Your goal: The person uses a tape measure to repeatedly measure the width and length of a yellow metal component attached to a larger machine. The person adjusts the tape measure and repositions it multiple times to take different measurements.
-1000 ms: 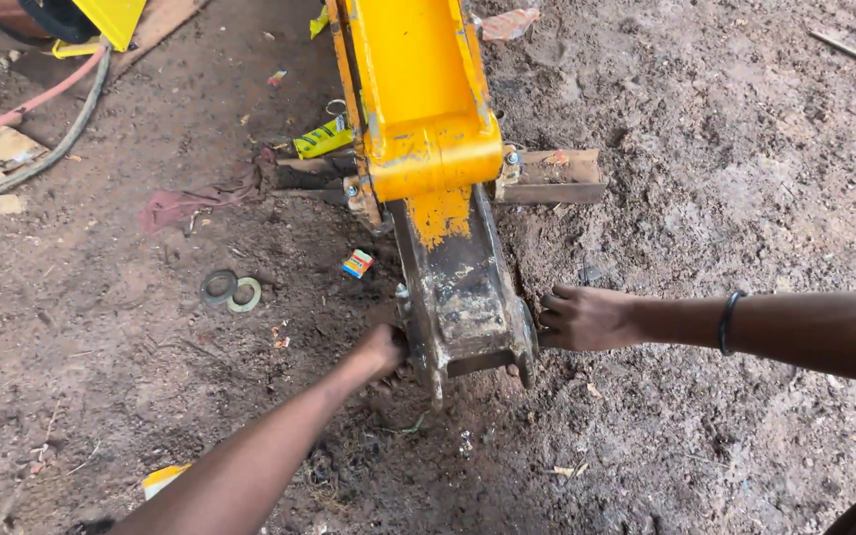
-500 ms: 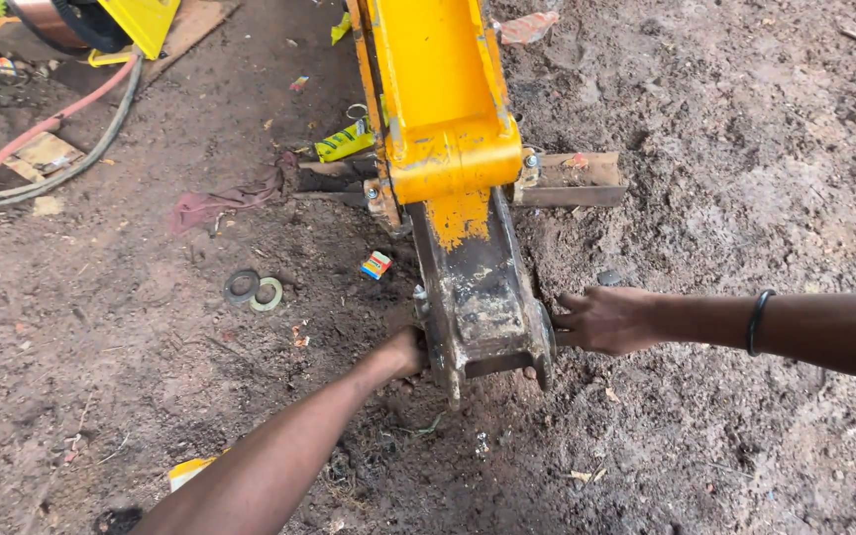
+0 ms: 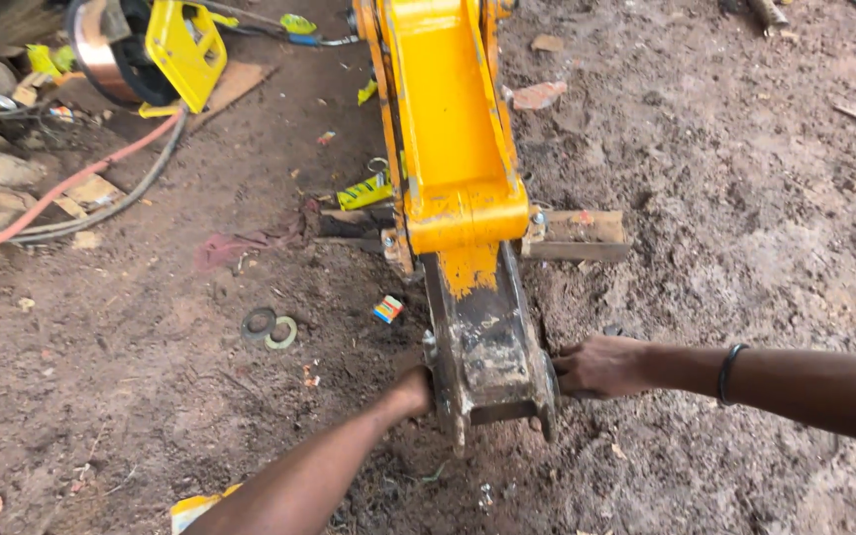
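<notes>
Hands clamp the dark steel bracket [image 3: 492, 362] at frame centre: left hand [image 3: 414, 390] at its 9 o'clock, fingers hidden behind the plate so its grip cannot be told; right hand [image 3: 598, 366] closed on the 3 o'clock edge. Bracket looks heavy, rigid, gritty; side plates offer the hold. Yellow arm [image 3: 453, 129] runs toward 12, wooden block [image 3: 577, 234] beneath it.
</notes>
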